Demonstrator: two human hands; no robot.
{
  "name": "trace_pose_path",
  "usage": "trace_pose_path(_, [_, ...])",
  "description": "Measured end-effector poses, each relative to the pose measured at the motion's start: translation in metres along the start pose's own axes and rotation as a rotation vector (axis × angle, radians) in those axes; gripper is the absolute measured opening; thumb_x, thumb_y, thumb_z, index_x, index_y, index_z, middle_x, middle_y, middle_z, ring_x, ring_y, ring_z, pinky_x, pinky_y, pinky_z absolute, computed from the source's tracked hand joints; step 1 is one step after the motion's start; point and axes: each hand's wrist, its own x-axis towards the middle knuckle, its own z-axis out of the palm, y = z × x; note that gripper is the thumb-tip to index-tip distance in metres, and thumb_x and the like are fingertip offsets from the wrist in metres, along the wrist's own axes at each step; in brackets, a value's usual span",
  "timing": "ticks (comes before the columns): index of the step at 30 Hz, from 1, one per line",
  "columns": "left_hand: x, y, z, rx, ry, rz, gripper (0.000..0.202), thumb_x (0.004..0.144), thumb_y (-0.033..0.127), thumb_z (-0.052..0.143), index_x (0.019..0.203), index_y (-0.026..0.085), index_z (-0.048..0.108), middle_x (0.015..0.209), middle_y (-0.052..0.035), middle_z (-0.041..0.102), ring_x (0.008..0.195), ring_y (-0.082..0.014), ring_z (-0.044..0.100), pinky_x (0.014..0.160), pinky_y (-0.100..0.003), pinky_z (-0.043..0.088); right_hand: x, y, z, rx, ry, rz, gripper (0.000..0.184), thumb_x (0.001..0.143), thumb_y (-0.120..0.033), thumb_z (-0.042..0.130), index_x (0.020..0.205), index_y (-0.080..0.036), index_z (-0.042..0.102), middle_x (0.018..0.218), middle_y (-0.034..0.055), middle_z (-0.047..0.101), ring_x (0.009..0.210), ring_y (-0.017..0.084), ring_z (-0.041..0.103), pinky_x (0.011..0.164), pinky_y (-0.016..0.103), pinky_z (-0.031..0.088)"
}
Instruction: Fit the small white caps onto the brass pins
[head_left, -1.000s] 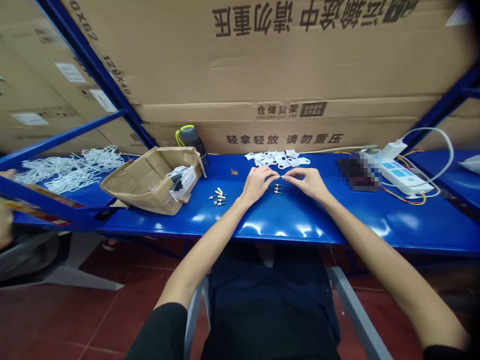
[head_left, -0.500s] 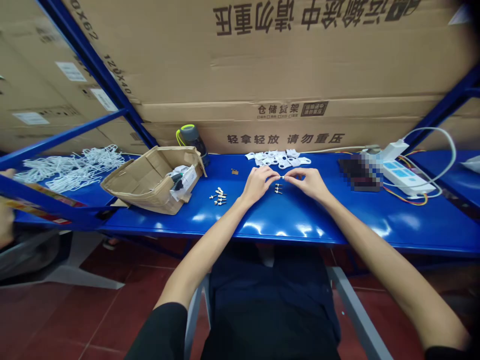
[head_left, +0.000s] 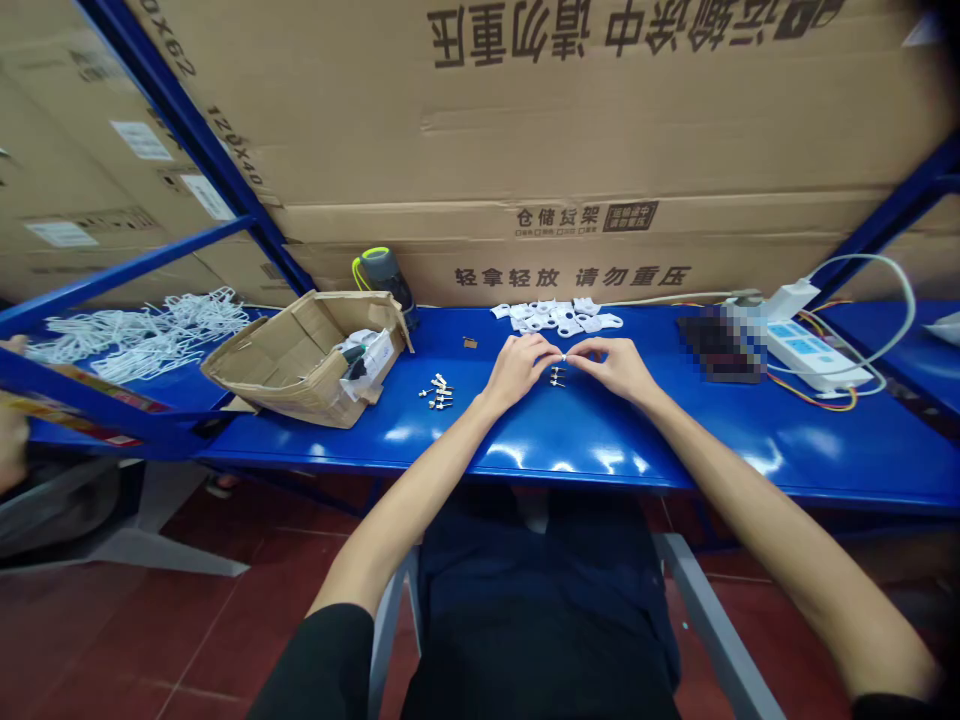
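My left hand (head_left: 516,372) and my right hand (head_left: 611,368) meet above the blue metal workbench (head_left: 675,440), pinching a tiny white part (head_left: 563,357) between their fingertips. Its exact shape is hidden by my fingers. Just below my fingertips lies a small group of metal pins (head_left: 556,376). Further left sits a larger cluster of metal pins with white ends (head_left: 436,393). Behind my hands is a pile of flat white plastic pieces (head_left: 556,318), and a small tan piece (head_left: 469,342) lies to its left.
A torn cardboard box (head_left: 300,360) holding assorted items stands left of my hands, with a bottle (head_left: 382,280) behind it and white cords (head_left: 142,335) beyond. On the right are a censored object (head_left: 720,345) and a power strip (head_left: 817,355). Another person's hand (head_left: 11,440) shows at the left edge.
Both hands stay almost in place, with the fingertips together on the tiny white part. The view has shifted only slightly.
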Motion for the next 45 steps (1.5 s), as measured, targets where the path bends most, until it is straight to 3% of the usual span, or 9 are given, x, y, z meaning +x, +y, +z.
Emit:
trace_pose_path(10, [0.001,-0.005,0.006,0.065,0.000,-0.014,0.026,0.108,0.038,0.056,0.108,0.025,0.078,0.109,-0.0033,0.076,0.106,-0.0211,0.066,0.092,-0.038,0.040,0.002,0.012,0.003,-0.091,-0.051,-0.019,0.025,0.096,-0.043,0.065,0.092,-0.025,0.082,0.093,0.0045,0.082,0.084,0.025,0.072,0.082,0.038,0.052])
trace_pose_path(19, [0.000,-0.013,0.013,0.188,-0.086,-0.027,0.023,0.108,0.031,0.056,0.108,0.023,0.078,0.110,-0.0047,0.075,0.107,-0.0221,0.065,0.090,-0.037,0.037,0.005,0.023,0.017,-0.221,-0.079,-0.021,0.018,0.095,-0.033,0.066,0.094,-0.024,0.082,0.095,0.0071,0.079,0.086,0.024,0.069,0.080,0.036,0.052])
trace_pose_path(26, [-0.001,-0.011,0.013,0.247,-0.180,-0.046,0.028,0.111,0.030,0.049,0.117,0.025,0.076,0.117,-0.0035,0.073,0.111,-0.0209,0.064,0.091,-0.037,0.038,0.006,0.022,0.016,-0.271,-0.115,-0.020,0.019,0.096,-0.032,0.065,0.095,-0.022,0.082,0.105,0.0092,0.076,0.098,0.027,0.069,0.087,0.037,0.053])
trace_pose_path(33, [-0.001,-0.011,0.013,0.266,-0.195,-0.065,0.029,0.110,0.028,0.048,0.120,0.026,0.076,0.120,-0.0036,0.072,0.112,-0.0212,0.064,0.094,-0.037,0.041,0.005,0.020,0.013,-0.291,-0.142,-0.019,0.024,0.099,-0.035,0.062,0.099,-0.023,0.082,0.110,0.0090,0.076,0.104,0.027,0.069,0.094,0.039,0.054])
trace_pose_path(40, [-0.005,-0.007,0.012,0.309,-0.178,-0.166,0.035,0.110,0.028,0.043,0.136,0.021,0.065,0.139,-0.0089,0.066,0.128,-0.0233,0.059,0.107,-0.038,0.044,0.004,0.016,0.010,-0.494,-0.129,-0.011,0.038,0.106,-0.035,0.045,0.117,-0.021,0.079,0.131,0.0101,0.074,0.122,0.030,0.065,0.102,0.044,0.050])
trace_pose_path(45, [-0.006,-0.006,0.014,0.321,-0.184,-0.206,0.044,0.110,0.028,0.039,0.150,0.018,0.053,0.157,-0.0108,0.055,0.146,-0.0235,0.049,0.121,-0.040,0.038,0.002,0.019,0.012,-0.625,-0.175,0.026,0.048,0.108,-0.038,0.039,0.140,-0.016,0.068,0.149,0.0130,0.064,0.136,0.032,0.059,0.111,0.048,0.048])
